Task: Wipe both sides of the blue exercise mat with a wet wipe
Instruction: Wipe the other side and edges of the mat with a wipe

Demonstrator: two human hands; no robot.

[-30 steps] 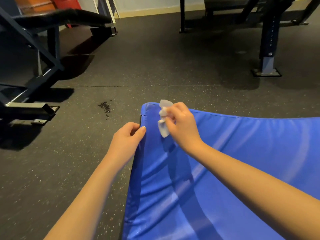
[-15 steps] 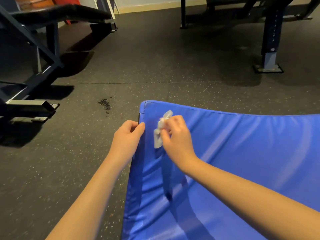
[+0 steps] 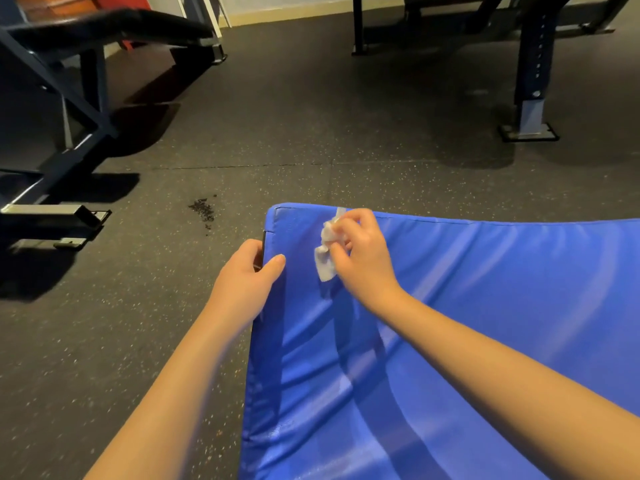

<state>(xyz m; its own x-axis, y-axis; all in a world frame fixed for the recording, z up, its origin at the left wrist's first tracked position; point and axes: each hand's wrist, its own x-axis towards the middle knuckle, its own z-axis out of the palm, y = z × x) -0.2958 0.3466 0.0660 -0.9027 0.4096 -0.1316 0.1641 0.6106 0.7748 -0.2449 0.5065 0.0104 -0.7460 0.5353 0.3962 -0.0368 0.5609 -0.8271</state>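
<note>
The blue exercise mat [image 3: 485, 323] is raised in front of me, its glossy face filling the lower right of the head view. My left hand [image 3: 247, 275] grips the mat's left edge just below the top corner, thumb on the blue face and fingers curled behind. My right hand [image 3: 363, 258] pinches a crumpled white wet wipe [image 3: 325, 254] and presses it against the mat near the top left corner. Wet streaks shine on the mat below the hands.
Dark speckled rubber floor [image 3: 311, 133] stretches beyond the mat, with a small patch of dark crumbs [image 3: 202, 209]. A weight bench with a black pad and metal frame [image 3: 69, 109] stands at the left. A rack post with a base plate [image 3: 530, 116] stands at the back right.
My right hand moved the wipe down the mat and then back up toward the top edge near the corner. My left hand kept its grip on the left edge.
</note>
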